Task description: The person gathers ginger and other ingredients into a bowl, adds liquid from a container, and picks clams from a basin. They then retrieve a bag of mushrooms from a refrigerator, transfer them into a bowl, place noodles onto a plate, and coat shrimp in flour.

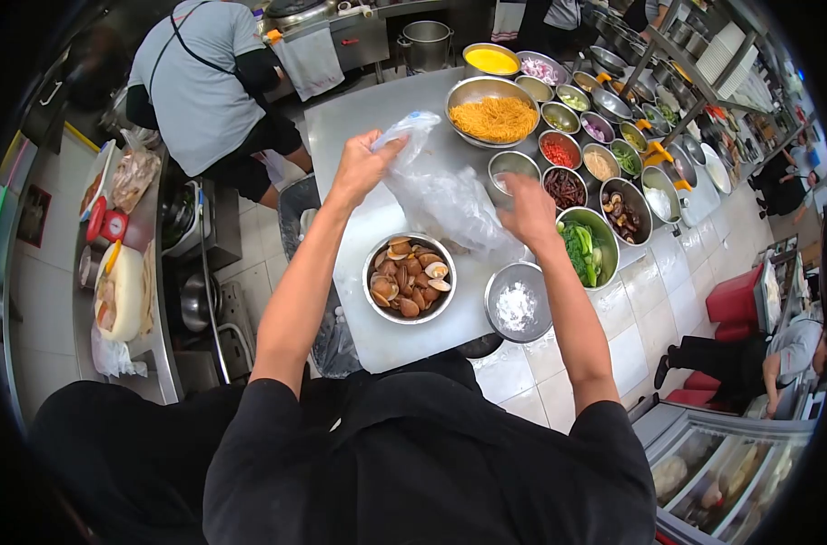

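Note:
My left hand (pixel 361 170) is raised over the steel table and grips the top of a clear plastic bag (pixel 445 204), which hangs crumpled toward the right. My right hand (pixel 529 213) is at the bag's other side, overlapping a small steel bowl (pixel 513 167); its fingers are smeared by motion, so I cannot tell whether they hold the bag. Below the bag stands a steel bowl of clams (pixel 409 277) in brown shells. Right of it, beneath my right forearm, is a steel bowl with white powder (pixel 515 307).
Noodles (pixel 493 119), yellow liquid (pixel 491 61) and leafy greens (pixel 580 247) fill bowls along the table's (pixel 377 341) right side, among several smaller ingredient bowls. A person in a grey shirt (pixel 200 82) bends at the upper left. A side counter (pixel 154 313) runs along the left.

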